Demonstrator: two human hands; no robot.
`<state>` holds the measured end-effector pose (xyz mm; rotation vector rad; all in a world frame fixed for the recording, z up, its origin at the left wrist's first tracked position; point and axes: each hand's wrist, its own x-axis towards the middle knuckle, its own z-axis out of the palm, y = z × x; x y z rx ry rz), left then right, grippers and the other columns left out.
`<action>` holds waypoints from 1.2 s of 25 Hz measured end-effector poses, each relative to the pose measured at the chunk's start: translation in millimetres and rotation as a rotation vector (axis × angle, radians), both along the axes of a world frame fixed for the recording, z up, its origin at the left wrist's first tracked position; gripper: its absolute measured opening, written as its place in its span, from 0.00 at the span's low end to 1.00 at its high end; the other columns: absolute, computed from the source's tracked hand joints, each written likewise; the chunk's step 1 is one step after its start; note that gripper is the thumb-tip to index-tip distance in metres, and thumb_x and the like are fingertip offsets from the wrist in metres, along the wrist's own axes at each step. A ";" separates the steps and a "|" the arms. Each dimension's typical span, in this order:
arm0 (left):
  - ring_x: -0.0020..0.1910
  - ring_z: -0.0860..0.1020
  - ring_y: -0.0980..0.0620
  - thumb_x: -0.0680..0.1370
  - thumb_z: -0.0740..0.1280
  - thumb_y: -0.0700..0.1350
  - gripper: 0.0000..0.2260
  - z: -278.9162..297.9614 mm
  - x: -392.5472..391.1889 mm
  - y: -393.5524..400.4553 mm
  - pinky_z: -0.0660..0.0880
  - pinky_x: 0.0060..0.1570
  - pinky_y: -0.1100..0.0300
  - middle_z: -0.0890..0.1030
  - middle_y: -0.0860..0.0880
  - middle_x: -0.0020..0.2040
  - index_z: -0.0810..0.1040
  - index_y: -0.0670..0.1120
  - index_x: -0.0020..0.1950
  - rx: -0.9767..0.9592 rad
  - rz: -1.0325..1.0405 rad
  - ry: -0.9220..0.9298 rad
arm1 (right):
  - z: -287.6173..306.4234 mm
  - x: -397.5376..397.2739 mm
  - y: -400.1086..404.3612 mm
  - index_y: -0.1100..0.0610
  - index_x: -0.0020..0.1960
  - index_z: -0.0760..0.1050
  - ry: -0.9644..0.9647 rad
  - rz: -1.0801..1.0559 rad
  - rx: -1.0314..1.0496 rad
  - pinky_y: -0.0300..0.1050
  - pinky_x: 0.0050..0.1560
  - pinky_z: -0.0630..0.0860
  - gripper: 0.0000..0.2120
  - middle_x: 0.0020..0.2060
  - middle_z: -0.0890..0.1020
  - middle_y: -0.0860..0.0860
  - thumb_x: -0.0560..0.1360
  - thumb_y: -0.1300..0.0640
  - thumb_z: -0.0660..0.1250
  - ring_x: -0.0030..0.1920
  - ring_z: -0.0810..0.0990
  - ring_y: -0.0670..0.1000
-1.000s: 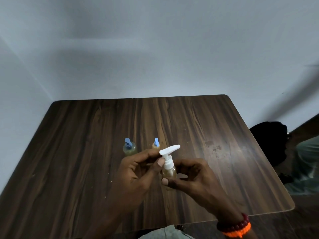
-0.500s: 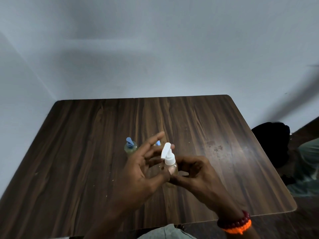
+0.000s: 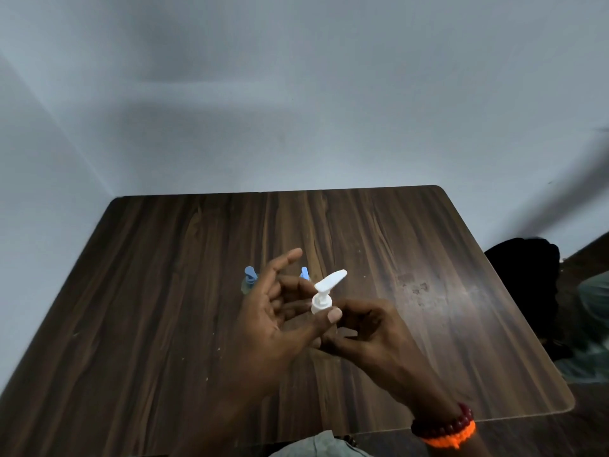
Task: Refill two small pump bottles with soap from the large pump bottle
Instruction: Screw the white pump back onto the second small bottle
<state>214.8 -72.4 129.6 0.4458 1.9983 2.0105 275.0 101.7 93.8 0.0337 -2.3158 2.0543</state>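
Note:
The large pump bottle's white pump head (image 3: 324, 291) sticks up between my hands above the table's middle, nozzle pointing up and right. My right hand (image 3: 369, 328) wraps the bottle's body, which is almost fully hidden. My left hand (image 3: 273, 311) has its thumb and finger on the white collar, the other fingers spread. Two small bottles with blue pumps stand on the table behind my hands: one (image 3: 249, 280) to the left, the other (image 3: 304, 273) mostly hidden by my left fingers.
The dark wooden table (image 3: 148, 324) stands against grey walls in a corner. A black bag (image 3: 524, 275) sits on the floor off the table's right edge. An orange and red bracelet (image 3: 448, 430) is on my right wrist.
The white pump head has turned: its nozzle swung from right, round toward me, and back to upper right. My left fingers have opened out around the collar.

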 end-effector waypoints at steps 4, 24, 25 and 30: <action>0.54 0.88 0.50 0.69 0.77 0.44 0.33 -3.2 -8.7 -9.8 0.83 0.59 0.62 0.89 0.45 0.50 0.73 0.53 0.72 -0.018 -0.003 0.078 | -3.3 1.7 5.8 0.53 0.59 0.86 -0.027 -0.055 0.024 0.59 0.55 0.85 0.15 0.54 0.89 0.51 0.73 0.58 0.79 0.55 0.87 0.53; 0.70 0.80 0.54 0.78 0.73 0.48 0.29 -5.6 -12.2 -14.7 0.69 0.77 0.37 0.86 0.57 0.64 0.69 0.53 0.78 -0.162 -0.301 0.200 | -1.7 9.5 7.7 0.55 0.60 0.85 -0.055 0.062 -0.029 0.66 0.59 0.83 0.13 0.62 0.86 0.50 0.76 0.60 0.77 0.63 0.85 0.56; 0.71 0.80 0.54 0.78 0.73 0.47 0.30 -5.9 -14.0 -15.9 0.69 0.77 0.37 0.86 0.56 0.65 0.69 0.53 0.79 -0.161 -0.329 0.206 | -0.6 10.4 8.4 0.56 0.59 0.86 -0.061 0.077 -0.037 0.66 0.61 0.83 0.11 0.62 0.86 0.50 0.76 0.61 0.76 0.65 0.84 0.55; 0.71 0.80 0.51 0.80 0.73 0.42 0.29 -5.0 -20.6 -19.7 0.76 0.72 0.55 0.86 0.50 0.65 0.67 0.53 0.79 -0.107 -0.455 0.159 | 6.1 10.4 17.1 0.60 0.59 0.84 -0.070 0.213 -0.001 0.66 0.63 0.81 0.09 0.58 0.87 0.54 0.79 0.62 0.73 0.62 0.84 0.57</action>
